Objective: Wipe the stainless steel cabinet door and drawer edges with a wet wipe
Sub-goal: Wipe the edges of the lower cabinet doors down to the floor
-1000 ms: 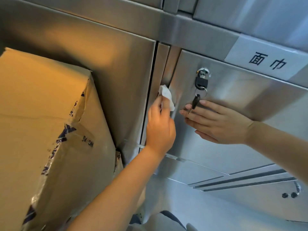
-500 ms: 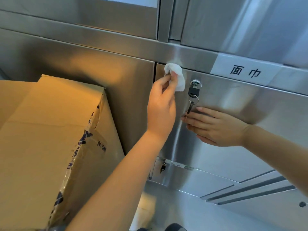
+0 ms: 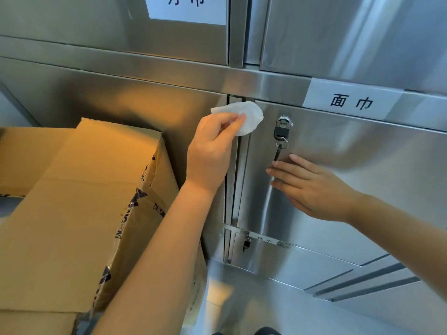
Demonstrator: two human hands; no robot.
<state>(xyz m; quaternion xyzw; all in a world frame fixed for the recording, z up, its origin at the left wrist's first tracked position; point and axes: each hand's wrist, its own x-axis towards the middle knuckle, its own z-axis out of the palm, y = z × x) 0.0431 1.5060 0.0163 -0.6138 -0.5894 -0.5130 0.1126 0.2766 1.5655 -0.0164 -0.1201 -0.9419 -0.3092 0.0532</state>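
Stainless steel cabinet fronts fill the view. At the top left corner of the cabinet door (image 3: pixel 350 177), just left of the lock (image 3: pixel 281 128), the left hand (image 3: pixel 210 151) has its grip clamped on a crumpled white wet wipe (image 3: pixel 250 117), pinched between thumb and fingers. Below the lock, the right hand (image 3: pixel 312 187) lies flat on the door, grip apart, fingertips beside the hanging key (image 3: pixel 277 153). Well left of the lock stands a cardboard box (image 3: pixel 79 201); above and right of it is a white label (image 3: pixel 348 101).
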